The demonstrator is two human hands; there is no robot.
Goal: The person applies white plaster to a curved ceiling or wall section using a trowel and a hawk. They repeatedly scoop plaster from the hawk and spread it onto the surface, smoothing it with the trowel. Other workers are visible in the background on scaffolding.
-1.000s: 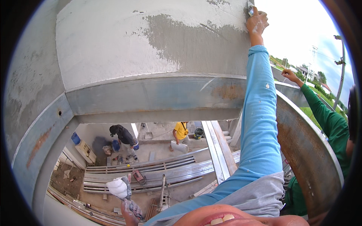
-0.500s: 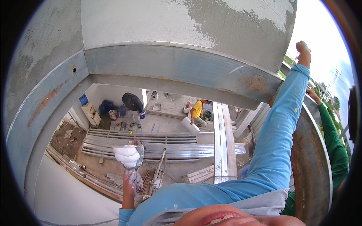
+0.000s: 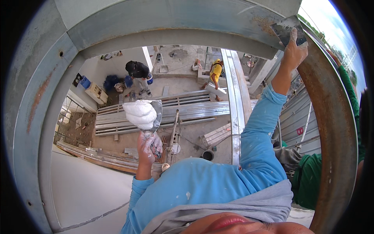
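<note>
White paste held low, broad blade held high

Nearest is the person's blue shirt. The left hand grasps a flat tool from below, the white paste heaped on its face. The right hand, arm stretched out, is closed on the broad blade, which overlaps one end of the steel beam; whether they touch cannot be told. Beyond a rusted beam at right shows a co-worker's green sleeve. Far below, metal bars lie on the floor; past them are a dark-clad co-worker and one in yellow with a pale slab.
</note>
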